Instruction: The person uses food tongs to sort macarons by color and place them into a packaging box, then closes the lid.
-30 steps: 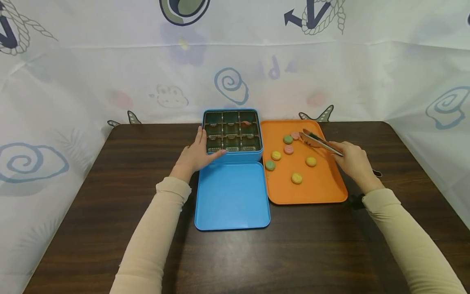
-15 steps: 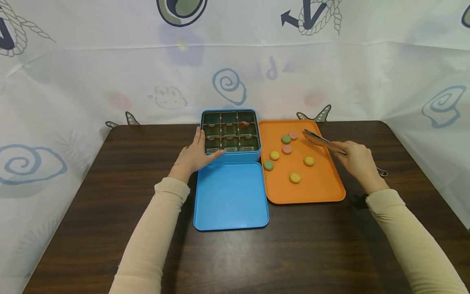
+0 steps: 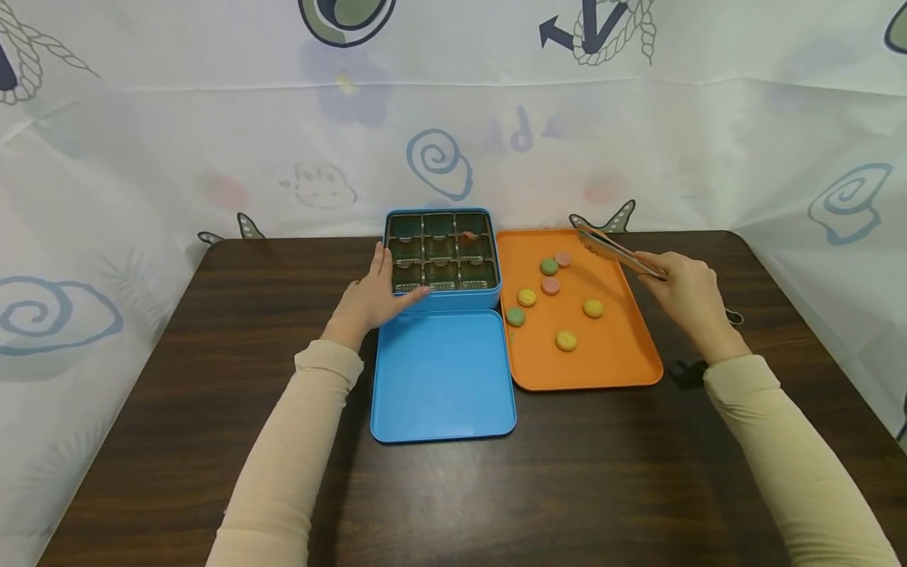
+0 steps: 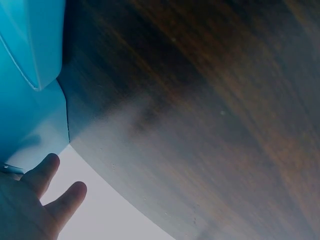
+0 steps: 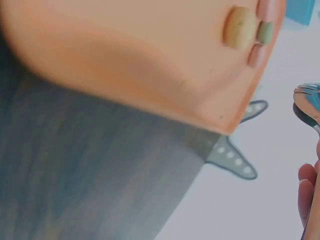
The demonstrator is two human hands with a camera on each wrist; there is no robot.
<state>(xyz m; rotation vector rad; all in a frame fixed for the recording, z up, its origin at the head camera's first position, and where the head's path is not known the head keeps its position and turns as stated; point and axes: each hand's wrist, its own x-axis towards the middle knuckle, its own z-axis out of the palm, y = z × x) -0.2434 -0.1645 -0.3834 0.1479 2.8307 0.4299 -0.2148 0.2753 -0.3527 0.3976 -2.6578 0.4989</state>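
Observation:
My right hand (image 3: 683, 291) grips metal tongs (image 3: 618, 253) over the back right of the orange tray (image 3: 616, 358). Their tips, with a fork-like end and a spoon-like end (image 5: 301, 114), show at the edge of the right wrist view. Small macarons lie on the tray: yellow (image 3: 593, 308), pink (image 3: 550, 286) and green (image 3: 515, 316). With straight fingers, my left hand (image 3: 368, 303) rests against the left side of a blue box (image 3: 464, 300), thumb along its front. The box has a clear divided insert; something pink (image 3: 469, 235) sits in its back right compartment.
The blue lid (image 3: 444, 378) lies flat in front of the box, beside the tray. Box and tray stand at the back edge of the dark wooden table (image 3: 453, 504), before a printed white cloth (image 3: 496, 110).
The tongs have drawn away from the back pink macaron, and their tips are now at the tray's back right edge. My left hand stays at the box.

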